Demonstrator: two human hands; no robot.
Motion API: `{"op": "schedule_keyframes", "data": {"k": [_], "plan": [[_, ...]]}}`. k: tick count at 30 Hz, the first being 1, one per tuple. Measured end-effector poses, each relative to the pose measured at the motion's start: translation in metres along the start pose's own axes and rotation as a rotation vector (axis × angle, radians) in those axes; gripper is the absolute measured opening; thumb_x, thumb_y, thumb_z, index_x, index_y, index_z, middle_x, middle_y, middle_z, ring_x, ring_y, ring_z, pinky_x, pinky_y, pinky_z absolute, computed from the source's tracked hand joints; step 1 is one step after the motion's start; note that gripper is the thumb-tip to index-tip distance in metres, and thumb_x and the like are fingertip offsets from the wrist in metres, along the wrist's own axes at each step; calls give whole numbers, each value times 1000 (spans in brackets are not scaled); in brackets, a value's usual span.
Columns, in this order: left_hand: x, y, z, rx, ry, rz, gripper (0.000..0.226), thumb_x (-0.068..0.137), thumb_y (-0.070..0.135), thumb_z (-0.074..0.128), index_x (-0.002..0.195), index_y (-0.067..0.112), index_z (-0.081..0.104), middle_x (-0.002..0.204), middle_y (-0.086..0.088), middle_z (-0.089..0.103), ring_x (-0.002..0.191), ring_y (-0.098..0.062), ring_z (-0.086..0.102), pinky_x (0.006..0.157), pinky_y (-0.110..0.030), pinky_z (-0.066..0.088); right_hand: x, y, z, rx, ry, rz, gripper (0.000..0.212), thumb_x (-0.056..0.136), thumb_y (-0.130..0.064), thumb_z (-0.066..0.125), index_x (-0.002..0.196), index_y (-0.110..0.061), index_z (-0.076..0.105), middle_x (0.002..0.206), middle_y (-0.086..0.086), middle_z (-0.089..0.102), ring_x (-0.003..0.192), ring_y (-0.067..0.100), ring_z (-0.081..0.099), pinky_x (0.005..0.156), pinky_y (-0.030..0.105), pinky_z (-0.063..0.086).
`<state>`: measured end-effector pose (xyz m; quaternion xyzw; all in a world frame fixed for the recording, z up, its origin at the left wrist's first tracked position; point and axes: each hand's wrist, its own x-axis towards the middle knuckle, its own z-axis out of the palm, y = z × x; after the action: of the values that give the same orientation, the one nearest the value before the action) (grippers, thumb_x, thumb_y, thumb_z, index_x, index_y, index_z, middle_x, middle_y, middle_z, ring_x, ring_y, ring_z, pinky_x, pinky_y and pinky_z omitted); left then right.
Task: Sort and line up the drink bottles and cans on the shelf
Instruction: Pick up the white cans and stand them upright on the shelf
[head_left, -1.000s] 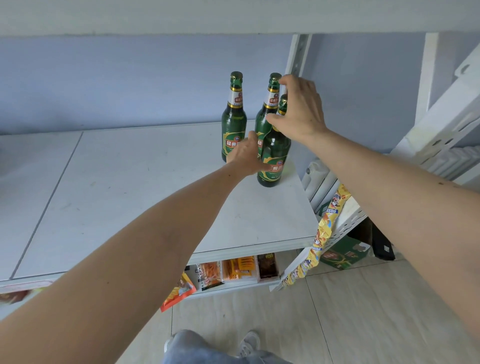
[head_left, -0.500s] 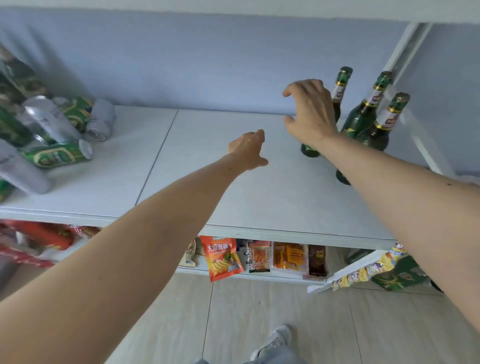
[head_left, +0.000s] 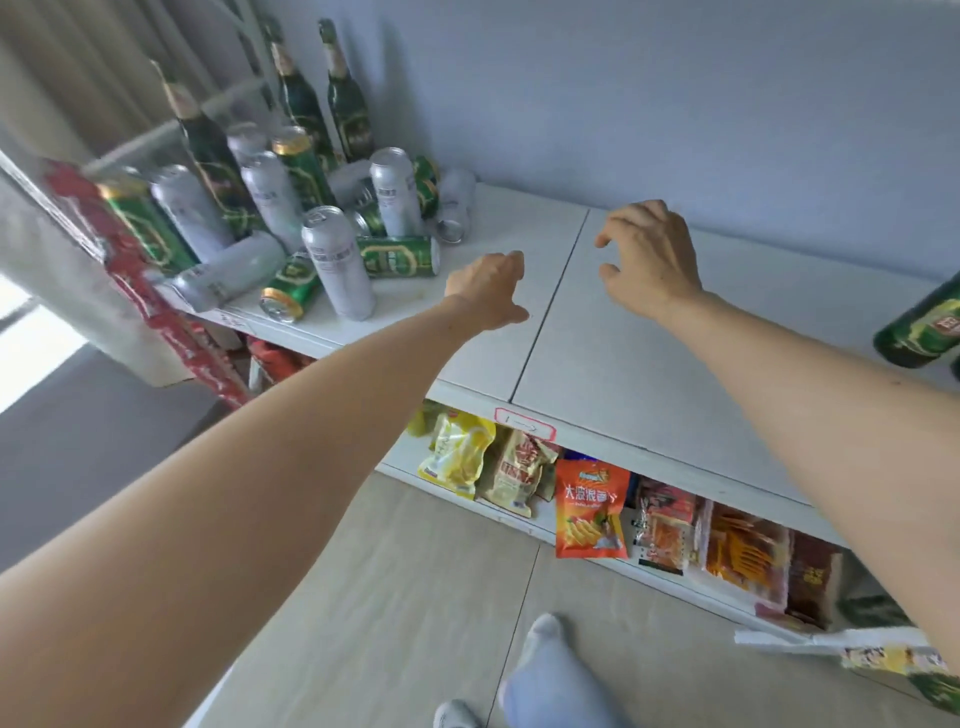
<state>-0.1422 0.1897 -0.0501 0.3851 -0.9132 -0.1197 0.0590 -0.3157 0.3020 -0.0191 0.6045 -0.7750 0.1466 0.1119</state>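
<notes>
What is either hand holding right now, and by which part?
Nothing is held. The left hand and the right hand both hang with loosely curled fingers above the white shelf, apart from the pile of cans on the left.

An orange snack bag (head_left: 589, 512) hanging below the shelf (head_left: 649, 364) carries large Chinese characters reading "大波浪薯" or close to it; the last character is not sharp. A small red-bordered sticker (head_left: 524, 423) on the shelf's front edge shows a mark like "1" followed by an arrow pointing right. Labels on the cans, the bottles and the other snack packets are too blurred to read.
</notes>
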Motion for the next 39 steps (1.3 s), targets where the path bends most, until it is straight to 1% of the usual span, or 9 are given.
{"op": "schedule_keyframes", "data": {"k": [6, 13, 20, 23, 26, 29, 32, 35, 39], "plan": [[1, -81, -13, 8, 50, -105, 50, 79, 38, 72, 120, 20, 50, 119, 0, 59, 106, -25, 58, 78, -34, 48, 68, -65, 34, 41, -24, -128, 28, 75, -5, 64, 103, -6, 67, 121, 8, 62, 114, 33, 48, 93, 37, 37], [-5, -140, -18, -17, 78, -163, 39, 77, 34, 72, 106, 16, 52, 101, -2, 61, 92, -26, 60, 74, -39, 54, 122, -134, 58, 102, -75, -192, 28, 80, -12, 64, 107, -9, 66, 120, 8, 62, 113, 33, 48, 89, 37, 40], [-21, -202, -17, 20, -46, -274, 30, 75, 44, 75, 88, 24, 57, 95, 0, 64, 90, -22, 62, 73, -36, 56, 150, -207, 76, 252, -232, -172, 55, 81, -40, 66, 128, -15, 49, 133, 6, 55, 120, 29, 50, 91, 38, 44], [-23, -227, -21, 63, -98, -350, 46, 72, 54, 74, 94, 16, 63, 93, 0, 65, 89, -22, 61, 65, -33, 49, 161, -235, 84, 289, -309, -178, 70, 79, -51, 65, 133, -14, 41, 138, 6, 50, 122, 30, 50, 94, 42, 45], [-20, -242, -28, 17, -92, -411, 56, 69, 60, 73, 94, 15, 51, 92, 0, 56, 87, -21, 54, 64, -33, 41, 169, -257, 93, 311, -395, -151, 81, 77, -57, 66, 137, -12, 35, 137, 11, 50, 121, 33, 50, 96, 46, 45], [-10, -254, -29, -116, -50, -414, 74, 68, 58, 76, 117, 12, 44, 102, -2, 53, 99, -25, 55, 69, -34, 41, 175, -272, 98, 311, -440, -109, 87, 75, -57, 69, 141, -14, 33, 138, 13, 49, 123, 32, 49, 97, 42, 44], [-2, -257, -27, -203, -23, -365, 84, 68, 51, 79, 129, 10, 39, 117, -7, 57, 111, -27, 54, 74, -33, 40, 178, -281, 100, 315, -426, -65, 78, 77, -55, 69, 136, -12, 41, 133, 11, 53, 119, 30, 51, 92, 37, 44], [1, -259, -24, -292, 5, -328, 80, 68, 42, 82, 127, 8, 40, 117, -10, 59, 111, -29, 55, 78, -34, 43, 181, -284, 103, 313, -411, -42, 62, 76, -54, 70, 117, -11, 54, 115, 7, 61, 104, 27, 56, 81, 35, 46], [4, -262, -21, -320, 19, -284, 77, 68, 41, 81, 126, 8, 41, 117, -10, 61, 109, -29, 57, 80, -37, 47, 180, -281, 101, 369, -411, -2, 52, 76, -52, 70, 107, -12, 56, 102, 3, 60, 91, 22, 55, 62, 30, 39]]}}
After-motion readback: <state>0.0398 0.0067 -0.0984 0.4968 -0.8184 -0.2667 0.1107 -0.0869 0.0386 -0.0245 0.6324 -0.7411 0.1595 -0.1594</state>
